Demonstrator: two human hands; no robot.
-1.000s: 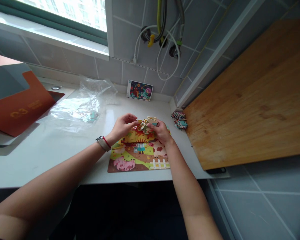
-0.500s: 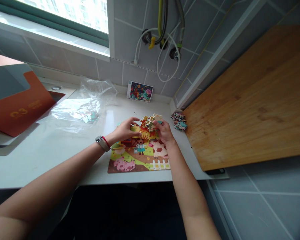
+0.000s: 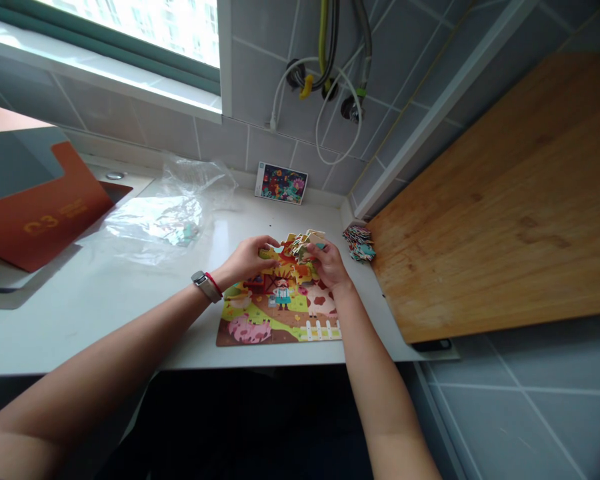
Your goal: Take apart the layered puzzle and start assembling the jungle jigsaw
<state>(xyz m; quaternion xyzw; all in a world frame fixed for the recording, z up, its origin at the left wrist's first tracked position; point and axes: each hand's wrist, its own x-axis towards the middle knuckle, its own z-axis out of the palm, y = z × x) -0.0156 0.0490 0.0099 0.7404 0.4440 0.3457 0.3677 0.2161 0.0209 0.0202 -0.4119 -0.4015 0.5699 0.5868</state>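
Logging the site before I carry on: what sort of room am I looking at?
Probably a kitchen or utility corner: there's a pale worktop against a tiled wall, with hoses and a wall fitting above.

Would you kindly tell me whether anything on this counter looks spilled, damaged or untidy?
Nothing looks clearly spilled or damaged. Most untidy is the crumpled clear bag, sprawled loosely on the counter left of the puzzle.

Jigsaw [image 3: 283,319] (bright farm print) lies flat on bench [image 3: 130,327] near front edge, loose pieces [image 3: 301,248] held bunched above its far part.
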